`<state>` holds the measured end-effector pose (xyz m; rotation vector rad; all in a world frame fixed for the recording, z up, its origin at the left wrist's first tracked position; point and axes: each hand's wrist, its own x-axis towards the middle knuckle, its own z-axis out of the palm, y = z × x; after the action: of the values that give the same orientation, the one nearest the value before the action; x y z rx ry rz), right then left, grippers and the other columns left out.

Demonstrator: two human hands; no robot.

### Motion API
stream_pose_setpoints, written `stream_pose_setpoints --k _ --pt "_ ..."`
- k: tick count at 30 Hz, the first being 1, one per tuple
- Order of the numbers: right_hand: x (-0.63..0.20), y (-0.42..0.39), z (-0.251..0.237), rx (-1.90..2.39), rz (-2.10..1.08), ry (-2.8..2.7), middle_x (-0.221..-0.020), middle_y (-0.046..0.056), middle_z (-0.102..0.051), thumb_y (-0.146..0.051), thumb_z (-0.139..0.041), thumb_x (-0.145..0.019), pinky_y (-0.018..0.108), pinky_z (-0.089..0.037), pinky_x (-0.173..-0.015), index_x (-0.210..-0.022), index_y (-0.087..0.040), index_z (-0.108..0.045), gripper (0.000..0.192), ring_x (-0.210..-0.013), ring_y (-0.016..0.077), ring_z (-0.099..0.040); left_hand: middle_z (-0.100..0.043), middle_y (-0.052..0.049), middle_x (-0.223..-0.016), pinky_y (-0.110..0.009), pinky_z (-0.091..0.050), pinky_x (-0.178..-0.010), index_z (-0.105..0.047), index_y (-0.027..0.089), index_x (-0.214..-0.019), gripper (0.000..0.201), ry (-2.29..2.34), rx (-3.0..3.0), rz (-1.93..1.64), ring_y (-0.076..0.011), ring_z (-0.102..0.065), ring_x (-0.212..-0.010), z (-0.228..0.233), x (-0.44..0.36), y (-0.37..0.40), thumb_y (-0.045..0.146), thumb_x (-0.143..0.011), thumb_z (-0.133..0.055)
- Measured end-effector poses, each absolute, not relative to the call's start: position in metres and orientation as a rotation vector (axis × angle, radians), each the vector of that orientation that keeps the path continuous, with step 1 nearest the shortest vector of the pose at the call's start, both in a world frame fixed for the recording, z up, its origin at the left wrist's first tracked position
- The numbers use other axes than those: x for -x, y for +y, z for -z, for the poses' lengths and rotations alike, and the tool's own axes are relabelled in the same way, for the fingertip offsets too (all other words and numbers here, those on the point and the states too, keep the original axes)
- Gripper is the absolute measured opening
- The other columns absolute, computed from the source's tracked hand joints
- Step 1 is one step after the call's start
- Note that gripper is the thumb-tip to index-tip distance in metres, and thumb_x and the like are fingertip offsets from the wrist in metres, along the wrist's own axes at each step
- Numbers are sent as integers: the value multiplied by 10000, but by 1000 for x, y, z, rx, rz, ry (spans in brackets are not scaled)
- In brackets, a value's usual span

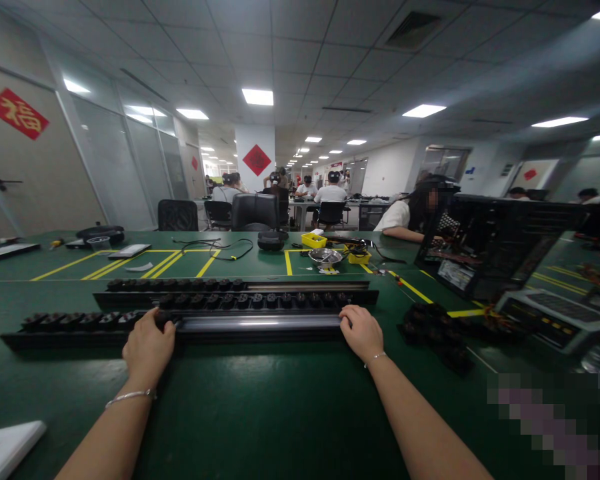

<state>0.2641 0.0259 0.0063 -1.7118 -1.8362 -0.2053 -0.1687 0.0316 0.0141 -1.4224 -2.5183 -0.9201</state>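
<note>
My left hand [149, 341] is closed around a small black knob-like module [165, 319] on the front black rail [260, 325]. To its left, several similar black modules [83, 321] sit in a row on that rail. A bare, shiny strip of the rail stretches between my hands. At the right end of the rail, my right hand [361, 330] grips it with curled fingers. Behind lie more black rails, one bearing a row of black modules [257, 302] and the rearmost bearing modules along its left part [180, 285].
A loose heap of black modules [437, 333] lies on the green table [260, 413] to the right. Beyond it stand an open computer case [495, 243] and a metal box [557, 319]. A metal bowl [325, 257] and yellow trays [314, 240] are farther back. A person sits at right.
</note>
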Motion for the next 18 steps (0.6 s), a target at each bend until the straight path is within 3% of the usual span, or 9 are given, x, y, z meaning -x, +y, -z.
stream_pose_setpoints --k 3,8,18 --pt "-265 26 -6 1713 198 -1834 -1007 22 -636 -192 -422 -778 277 -377 -789 -794 -227 -642 224 -942 169 -524 -406 -216 -1344 -433 -328 -1012 -366 19 -1293 723 -2439 1434 888 -320 -355 -1248 -8 177 37 515 -767 -338" --pt "-265 26 -5 1709 201 -1830 -1011 19 -637 -194 -424 -779 281 -377 -798 -790 -226 -647 226 -942 166 -525 -347 -89 -1426 -486 -255 -1055 -395 116 -1306 725 -2579 1479 792 -290 -191 -1337 -1 184 41 585 -770 -262" --pt "-263 25 -6 1723 217 -1821 -1004 12 -639 -199 -428 -780 280 -376 -785 -741 -234 -651 229 -948 165 -526 -414 -106 -1375 -447 -245 -1068 -425 131 -1293 731 -2619 1563 799 -287 -150 -1348 0 188 42 603 -761 -256"
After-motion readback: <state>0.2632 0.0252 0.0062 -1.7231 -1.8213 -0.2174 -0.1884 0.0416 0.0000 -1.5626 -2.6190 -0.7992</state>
